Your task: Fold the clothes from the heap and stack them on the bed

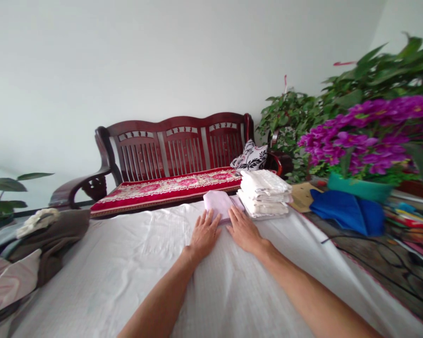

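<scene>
A folded pale lilac cloth [218, 203] lies on the white sheet [127, 263] near the far edge. My left hand [205, 233] rests at the cloth's near left side, its fingers stretched out and palm down. On the near right side, my right hand [245, 228] lies flat, fingertips on the cloth. Neither hand grips anything. Just right of the lilac cloth stands a stack of folded white cloths [264, 192]. What kind of garment the lilac piece is cannot be made out.
A heap of loose clothes [56, 239] sits at the left edge. Behind the sheet is a dark wooden bench [176, 145] with a red runner and a patterned cushion [251, 156]. At right are purple flowers [370, 134], a blue cloth [348, 211] and a black cord [370, 241].
</scene>
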Available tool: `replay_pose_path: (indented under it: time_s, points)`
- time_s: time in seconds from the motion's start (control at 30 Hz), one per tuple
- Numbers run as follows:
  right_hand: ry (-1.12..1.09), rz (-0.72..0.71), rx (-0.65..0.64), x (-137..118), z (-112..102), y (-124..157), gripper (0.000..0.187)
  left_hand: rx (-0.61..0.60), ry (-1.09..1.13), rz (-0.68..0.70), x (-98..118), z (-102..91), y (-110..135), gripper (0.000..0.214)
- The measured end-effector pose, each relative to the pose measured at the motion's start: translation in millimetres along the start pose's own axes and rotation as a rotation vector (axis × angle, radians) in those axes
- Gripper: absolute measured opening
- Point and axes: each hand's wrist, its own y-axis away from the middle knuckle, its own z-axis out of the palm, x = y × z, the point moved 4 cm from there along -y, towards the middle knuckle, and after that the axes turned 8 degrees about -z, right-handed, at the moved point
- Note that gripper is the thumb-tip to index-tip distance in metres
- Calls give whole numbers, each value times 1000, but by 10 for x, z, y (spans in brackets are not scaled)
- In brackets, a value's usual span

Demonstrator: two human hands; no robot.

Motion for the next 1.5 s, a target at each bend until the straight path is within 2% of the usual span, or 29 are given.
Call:
replay_pose_path:
  time_s: [0.23,0.4,0.57,0.77,0.9,1.07,1.2,1.3,1.4,1.5]
  points:
    - [21,21,-41,-6,-7,1,63,-66,20,-56,-17,-19,50,60]
    - [53,5,-40,-19,-38,13,63,-90,8,-115,-86,-59,233,67]
    - [139,-76,79,-41,-69,24,56,-123,-113,-129,-209,-173,626,61]
    - [199,-140,311,-96,-139,110,52,-98,-161,-187,-393,-444,1300,63]
    - [144,-87,339,-318,-117,167,47,-83,-121,-191,-449,-631,1690,62]
    - [4,-135,324,-875,30,289,47,-57,-72,-176,-513,-772,1966,58]
    - [-47,-158,357,-1103,177,425,46,15,9,-173,-599,-858,2080,46]
    - [-66,-155,359,-1084,242,462,43,122,46,-327,-746,-954,2117,46]
    - [-115,-162,355,-1027,245,453,41,386,-66,-542,-934,-1156,2152,57]
    - [-158,-167,354,-1011,218,444,39,656,-216,-665,-1117,-1416,2214,60]
